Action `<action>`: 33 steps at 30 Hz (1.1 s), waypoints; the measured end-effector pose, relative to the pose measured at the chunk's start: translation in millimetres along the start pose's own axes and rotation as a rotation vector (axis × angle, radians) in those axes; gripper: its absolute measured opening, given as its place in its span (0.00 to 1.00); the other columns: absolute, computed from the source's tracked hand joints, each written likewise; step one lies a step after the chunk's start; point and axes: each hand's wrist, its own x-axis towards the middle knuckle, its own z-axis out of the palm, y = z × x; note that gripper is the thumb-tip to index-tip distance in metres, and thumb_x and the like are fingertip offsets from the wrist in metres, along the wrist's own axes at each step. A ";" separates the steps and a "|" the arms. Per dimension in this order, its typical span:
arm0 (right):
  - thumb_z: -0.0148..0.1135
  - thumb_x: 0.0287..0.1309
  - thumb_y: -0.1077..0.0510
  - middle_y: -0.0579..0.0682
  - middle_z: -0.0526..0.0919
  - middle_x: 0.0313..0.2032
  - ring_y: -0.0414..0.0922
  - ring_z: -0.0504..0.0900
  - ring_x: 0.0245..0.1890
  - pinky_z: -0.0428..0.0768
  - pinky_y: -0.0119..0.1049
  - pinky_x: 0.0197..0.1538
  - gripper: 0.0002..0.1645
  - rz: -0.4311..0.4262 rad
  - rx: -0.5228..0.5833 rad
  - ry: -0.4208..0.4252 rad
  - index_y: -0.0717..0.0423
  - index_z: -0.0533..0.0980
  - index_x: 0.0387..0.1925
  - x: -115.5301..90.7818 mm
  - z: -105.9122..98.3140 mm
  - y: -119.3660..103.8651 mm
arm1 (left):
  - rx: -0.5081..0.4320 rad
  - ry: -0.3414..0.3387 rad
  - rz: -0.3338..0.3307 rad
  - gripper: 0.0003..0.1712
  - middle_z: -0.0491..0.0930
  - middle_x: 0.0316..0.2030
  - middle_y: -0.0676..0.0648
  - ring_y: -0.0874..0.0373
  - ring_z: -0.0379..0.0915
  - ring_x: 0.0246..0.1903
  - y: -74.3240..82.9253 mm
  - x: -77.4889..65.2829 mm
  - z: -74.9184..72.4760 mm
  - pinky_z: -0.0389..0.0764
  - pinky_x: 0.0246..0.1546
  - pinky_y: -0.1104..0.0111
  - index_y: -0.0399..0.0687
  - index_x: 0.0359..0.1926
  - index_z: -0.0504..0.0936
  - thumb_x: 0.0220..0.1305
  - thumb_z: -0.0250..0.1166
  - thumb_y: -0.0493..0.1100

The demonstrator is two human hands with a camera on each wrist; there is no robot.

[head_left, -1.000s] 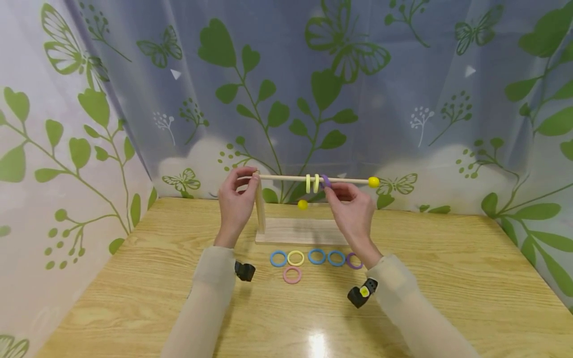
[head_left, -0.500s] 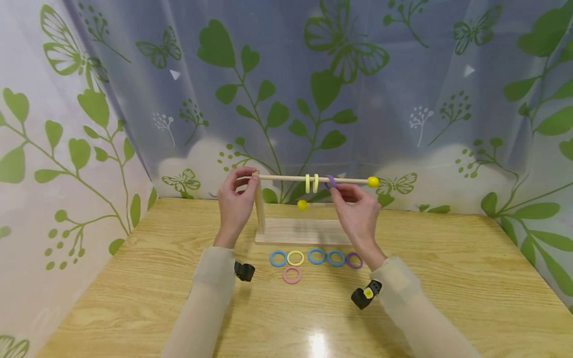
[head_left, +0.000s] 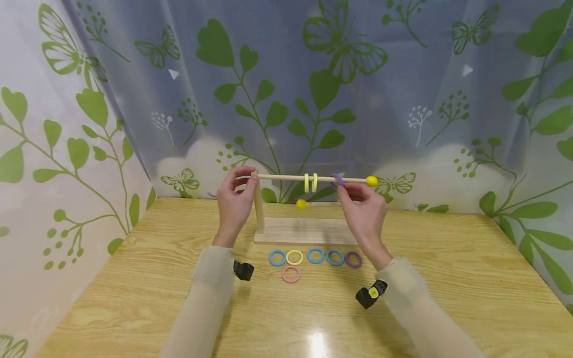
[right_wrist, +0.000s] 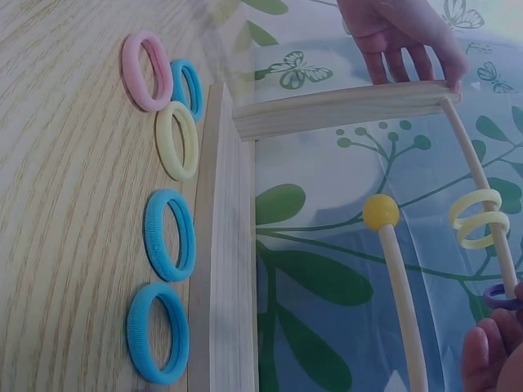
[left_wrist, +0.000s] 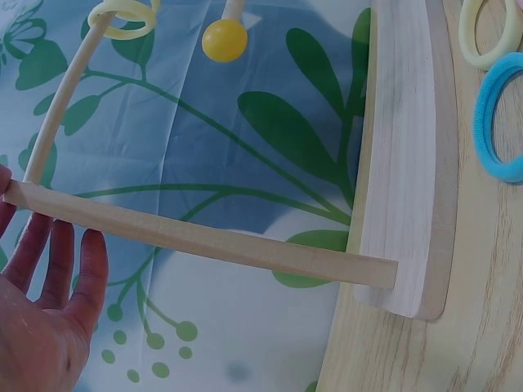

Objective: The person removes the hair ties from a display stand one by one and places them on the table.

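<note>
The purple hair tie, pinched in the right hand's grip, circles the left-to-right rod between two yellow ties and the right-end ball, while the left hand holds the post by its top.

The left hand held the end of a pale, straight wooden post joined to a flat wooden base.

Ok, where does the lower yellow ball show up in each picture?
Head: lower yellow ball slightly right of and below centre.
Left wrist: lower yellow ball near the top, left of centre.
Right wrist: lower yellow ball right of centre, about mid-height.
Shared landmark: wooden post, left hand at its top.
</note>
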 end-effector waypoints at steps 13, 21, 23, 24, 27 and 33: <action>0.73 0.59 0.58 0.59 0.91 0.32 0.25 0.82 0.26 0.77 0.19 0.29 0.07 0.013 -0.002 0.004 0.58 0.88 0.37 -0.3 -2.6 -0.2 | -0.005 0.001 -0.004 0.11 0.82 0.46 0.32 0.44 0.80 0.43 0.7 0.7 0.1 0.77 0.33 0.83 0.32 0.50 0.82 0.71 0.63 0.34; 0.73 0.59 0.57 0.60 0.91 0.33 0.25 0.82 0.26 0.77 0.19 0.29 0.08 0.019 -0.004 0.023 0.59 0.88 0.37 1.6 -6.2 0.9 | 0.005 0.005 -0.008 0.11 0.82 0.46 0.32 0.42 0.80 0.45 -1.3 0.5 0.5 0.78 0.34 0.83 0.33 0.50 0.82 0.71 0.63 0.34; 0.73 0.59 0.58 0.60 0.91 0.33 0.25 0.82 0.26 0.77 0.19 0.29 0.08 0.016 0.004 0.031 0.59 0.88 0.37 2.8 -7.4 1.3 | 0.004 0.006 -0.008 0.11 0.82 0.46 0.33 0.42 0.80 0.44 -1.4 0.6 0.6 0.78 0.34 0.83 0.32 0.50 0.82 0.71 0.63 0.34; 0.73 0.58 0.58 0.61 0.91 0.33 0.26 0.82 0.26 0.77 0.19 0.29 0.07 0.013 0.013 0.034 0.59 0.88 0.36 3.3 -8.0 1.7 | 0.004 0.006 -0.006 0.11 0.82 0.46 0.33 0.43 0.80 0.44 -1.3 0.6 0.6 0.78 0.34 0.83 0.32 0.50 0.82 0.71 0.62 0.34; 0.74 0.58 0.58 0.61 0.91 0.33 0.27 0.83 0.26 0.78 0.19 0.29 0.07 0.014 0.023 0.041 0.58 0.89 0.36 3.9 -9.7 1.6 | 0.008 0.003 -0.005 0.11 0.82 0.46 0.33 0.43 0.80 0.45 -0.9 0.3 0.2 0.78 0.34 0.83 0.33 0.51 0.82 0.71 0.62 0.35; 0.74 0.59 0.56 0.60 0.91 0.34 0.27 0.83 0.27 0.77 0.19 0.28 0.08 0.011 0.012 0.046 0.57 0.89 0.37 3.6 -13.2 2.7 | -0.004 -0.001 -0.001 0.11 0.82 0.47 0.32 0.42 0.80 0.45 -0.3 -0.4 -0.1 0.77 0.34 0.83 0.32 0.50 0.82 0.71 0.63 0.34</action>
